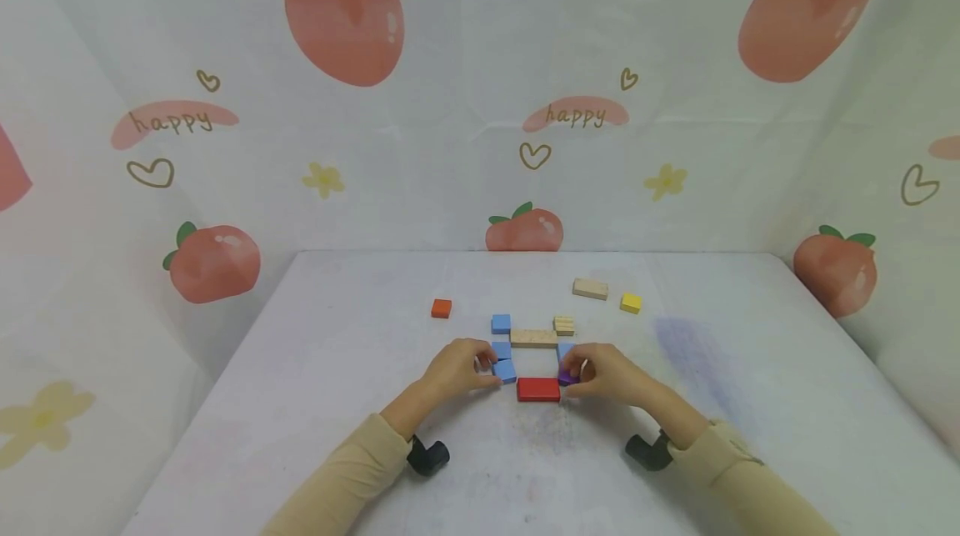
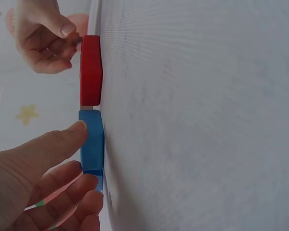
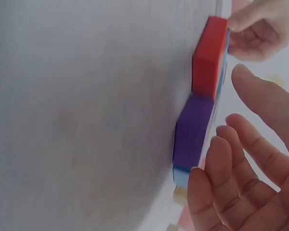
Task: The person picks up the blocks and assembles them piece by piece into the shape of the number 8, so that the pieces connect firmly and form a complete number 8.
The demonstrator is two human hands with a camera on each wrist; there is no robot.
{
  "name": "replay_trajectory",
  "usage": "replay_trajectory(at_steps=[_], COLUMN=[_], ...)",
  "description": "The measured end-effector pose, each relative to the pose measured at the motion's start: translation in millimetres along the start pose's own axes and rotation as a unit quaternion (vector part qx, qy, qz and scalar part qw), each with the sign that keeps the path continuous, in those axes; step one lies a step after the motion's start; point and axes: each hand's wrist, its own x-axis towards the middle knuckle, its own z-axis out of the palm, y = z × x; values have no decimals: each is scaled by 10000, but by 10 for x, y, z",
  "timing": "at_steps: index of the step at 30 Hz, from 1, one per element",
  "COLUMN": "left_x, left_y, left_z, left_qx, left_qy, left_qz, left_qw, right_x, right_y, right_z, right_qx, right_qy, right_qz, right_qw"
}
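My left hand holds its thumb and fingertips at the sides of a slightly turned blue block; in the left wrist view the thumb lies on this blue block. A second blue block is just behind it. On the front side lies a red block. My right hand is beside a purple block, partly hidden by the fingers. The right wrist view shows its fingers loosely bent around nothing, near the purple block, which meets the red block at a corner.
A long wooden block forms the back side, with a blue block and a ridged wooden block at its ends. Farther back lie an orange block, a wooden block and a yellow block.
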Motion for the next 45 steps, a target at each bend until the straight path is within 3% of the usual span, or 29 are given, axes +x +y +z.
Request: replay_trajectory(at_steps=[11,21,45], left_x=[-5,-3,-20], left_y=[-14,0,33], left_z=[17,16,-3], left_qx=[-16,-37,10], left_qy=[33,3,6], left_qz=[32,-121,-137], left_qw=[10000,9999,9999], right_x=[87,96,103], right_y=[-57,-86,-131], right_z=[130,153,145], right_qx=[-153,-206,-247], right_qy=[-204,-106,-82], right_qz=[142,158,45], right_qw=[9996,9996,9997])
